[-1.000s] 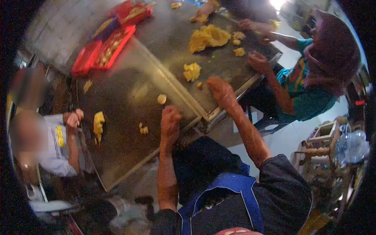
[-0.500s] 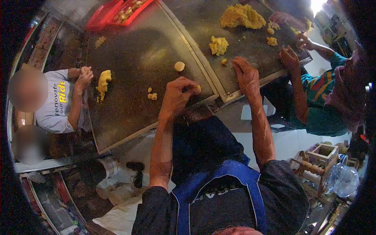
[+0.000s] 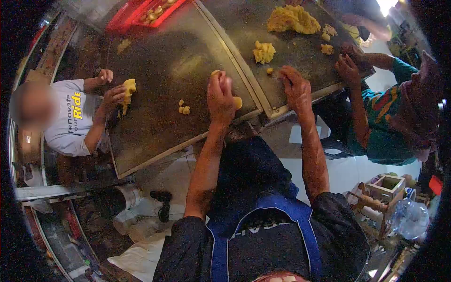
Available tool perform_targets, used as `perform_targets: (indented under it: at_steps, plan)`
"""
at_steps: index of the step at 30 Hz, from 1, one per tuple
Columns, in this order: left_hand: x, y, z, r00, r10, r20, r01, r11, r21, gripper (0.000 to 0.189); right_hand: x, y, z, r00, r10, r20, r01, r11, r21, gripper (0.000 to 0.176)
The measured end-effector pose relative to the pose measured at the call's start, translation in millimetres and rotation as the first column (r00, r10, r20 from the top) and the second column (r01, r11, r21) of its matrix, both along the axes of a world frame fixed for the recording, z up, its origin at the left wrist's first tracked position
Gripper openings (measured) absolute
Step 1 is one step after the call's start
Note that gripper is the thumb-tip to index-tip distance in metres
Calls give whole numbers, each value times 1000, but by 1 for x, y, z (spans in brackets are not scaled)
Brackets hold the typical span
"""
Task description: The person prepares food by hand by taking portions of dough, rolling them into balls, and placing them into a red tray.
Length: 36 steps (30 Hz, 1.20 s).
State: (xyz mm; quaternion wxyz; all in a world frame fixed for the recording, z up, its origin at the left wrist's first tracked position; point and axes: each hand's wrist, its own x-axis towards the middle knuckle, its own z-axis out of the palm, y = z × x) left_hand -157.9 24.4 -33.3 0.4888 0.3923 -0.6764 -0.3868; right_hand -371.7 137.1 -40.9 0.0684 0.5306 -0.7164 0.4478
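Note:
My left hand (image 3: 221, 96) is over the metal table (image 3: 159, 61), its blurred fingertips closed at a pale dough ball, of which only an edge (image 3: 214, 73) shows. Against the right side of that hand lies a yellow dough piece (image 3: 238, 102). Beyond the metal seam, my right hand (image 3: 297, 89) hovers near the table edge with its fingers bent and pressed together; whatever they hold is hidden. A small dough bit (image 3: 269, 71) sits left of it, below a crumbly yellow lump (image 3: 264, 52). Small dough bits (image 3: 184, 110) lie to the left of my left hand.
A co-worker (image 3: 73, 115) on the left touches a dough strip (image 3: 129, 89). Another co-worker (image 3: 394, 108) has their hands at the right edge. A large dough mass (image 3: 293, 19) and a red tray (image 3: 162, 19) holding dough balls are at the far side.
My left hand has moved forward onto the pale ball, and the yellow piece at its fingertips now lies beside it. My right hand has hardly moved. The left co-worker's hands have separated, one reaching the dough strip.

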Motion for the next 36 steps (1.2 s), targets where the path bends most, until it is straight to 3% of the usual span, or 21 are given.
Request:
perform_targets:
  at_steps: [1, 2, 3, 4, 6, 7, 9, 12, 14, 18, 20, 22, 27, 28, 29, 30, 32, 36]
  plan:
    - [12, 11, 3, 1000, 1, 1, -1, 1000, -4, 30, 0, 0, 1, 1000, -7, -13, 7, 1000, 11, 19]
    - [28, 24, 6, 959, -36, 282, 131, 937, -324, 31, 0, -2, 2, 1000, -12, -27, 12, 1000, 21, 22]
    - [40, 32, 7, 842, 32, 539, 327, 764, -556, 33, -1, -3, 2, 1000, -6, -25, 6, 1000, 15, 22]
    - [45, 37, 9, 839, 42, 543, 323, 765, -557, 33, -1, -4, 1, 1000, -13, -19, 13, 1000, 21, 22]
    - [48, 46, 9, 811, -12, 584, 258, 905, -339, 35, 0, -6, -3, 1000, -14, -10, 15, 1000, 25, 22]
    - [47, 37, 9, 813, -11, 583, 258, 903, -343, 35, 0, -7, -5, 1000, 1, 12, -1, 1000, 27, 22]
    - [40, 6, 11, 911, 47, 409, 163, 872, -461, 35, -5, -5, -11, 1000, -10, 15, 10, 1000, 16, 21]
    - [22, -31, 37, 915, 51, 400, 150, 878, -455, 36, -9, 0, -14, 999, -24, -42, 25, 1000, 13, 19]
    - [15, -49, 29, 809, 84, 582, 228, 868, -442, 35, -5, 0, -4, 995, -90, -30, 91, 995, 33, 20]
    - [10, -55, 1, 724, 12, 690, 300, 895, -330, 37, -3, 2, -1, 1000, -26, 15, 26, 1000, 12, 21]
    - [8, -59, -4, 802, 36, 596, 204, 922, -330, 38, -4, 2, -2, 1000, -3, -2, 3, 1000, 8, 21]
    - [10, -63, 1, 842, 18, 539, 191, 925, -328, 37, -3, 1, -1, 996, -10, 86, 8, 1000, 21, 20]
    - [18, -65, 23, 933, -73, 352, 193, 928, -318, 29, 1, 2, 4, 997, -34, 62, 31, 998, 51, 21]
    - [18, -70, 24, 959, -234, 161, 237, 972, 2, 27, 2, 3, 5, 998, -34, 60, 31, 998, 60, 21]
    - [18, -73, 22, 946, -316, -76, 323, 896, 306, 24, 3, 5, 5, 997, -35, 61, 32, 998, 62, 21]
    - [20, -72, 20, 945, -316, -77, 324, 895, 306, 24, 4, 5, 6, 997, -35, 70, 30, 997, 68, 21]
    - [22, -60, 35, 884, -259, -389, 435, 761, 482, 23, 3, 4, 7, 997, -33, 76, 28, 997, 70, 21]
    - [28, -72, 10, 833, -279, -478, 510, 723, 466, 24, -1, 3, -4, 998, -12, 59, 9, 999, 41, 21]
